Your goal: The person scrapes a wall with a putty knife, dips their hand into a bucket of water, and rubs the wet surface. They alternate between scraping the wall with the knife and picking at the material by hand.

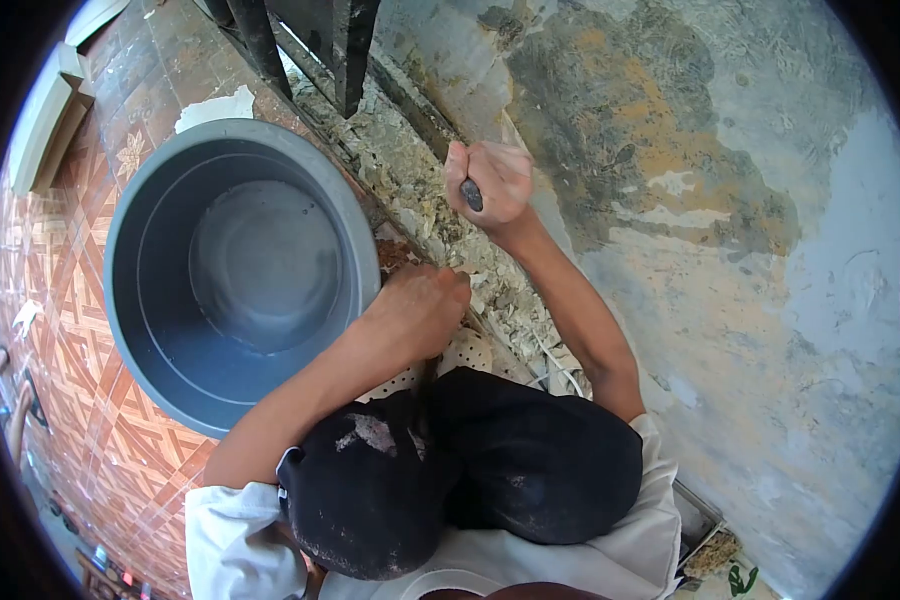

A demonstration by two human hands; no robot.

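My right hand (500, 180) is closed in a fist around a tool handle, above the strip of rubble by the wall. Only the dark, rounded butt of the tool handle (472, 195) shows; the rest of it is hidden. Lower down, my left hand (422, 305) reaches past the rim of a large grey tub (368, 250) with its fingers curled at the edge of the rubble. What those fingers hold, if anything, is hidden under the hand. Broken plaster rubble (400, 165) fills the strip along the wall's foot.
Water lies in the bottom of the tub. A stained, patchy wall (690, 230) rises on the right. Dark metal legs (352, 60) stand at the top, near the rubble. Patterned floor tiles (80, 330) spread to the left. My knees (530, 450) are bent close below my hands.
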